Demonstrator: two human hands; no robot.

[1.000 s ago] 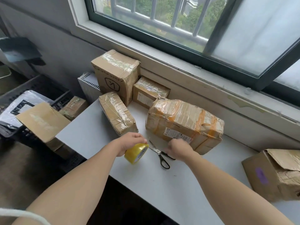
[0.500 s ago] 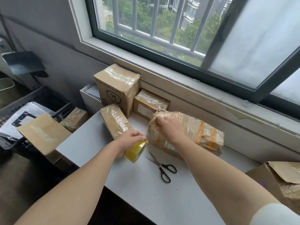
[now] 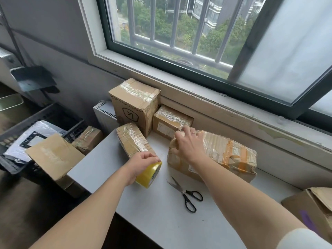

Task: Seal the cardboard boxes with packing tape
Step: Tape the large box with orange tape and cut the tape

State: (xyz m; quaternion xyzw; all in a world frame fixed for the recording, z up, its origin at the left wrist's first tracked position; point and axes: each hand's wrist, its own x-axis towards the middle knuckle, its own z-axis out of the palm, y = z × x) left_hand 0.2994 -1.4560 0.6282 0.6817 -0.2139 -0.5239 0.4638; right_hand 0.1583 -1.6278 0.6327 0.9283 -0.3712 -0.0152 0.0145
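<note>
A large cardboard box (image 3: 228,155), wrapped in clear and orange tape, lies on the white table (image 3: 161,221) below the window. My right hand (image 3: 188,144) rests on its top left end, fingers spread over the top and thumb down the left face. Just left of the box, my left hand (image 3: 143,162) grips a yellow roll of packing tape (image 3: 150,175) above the table. Black-handled scissors (image 3: 188,194) lie open on the table in front of the box, between my forearms.
Three taped boxes stand at the back left: a tall box (image 3: 134,105), a small box (image 3: 170,121) and a narrow box (image 3: 133,139). A box with loose flaps (image 3: 312,207) sits at the right edge. Left of the table, a black crate (image 3: 53,112) holds more parcels.
My right hand has left the box's front face near the scissors and moved up onto its top left end. The left hand has kept its hold on the tape roll.
</note>
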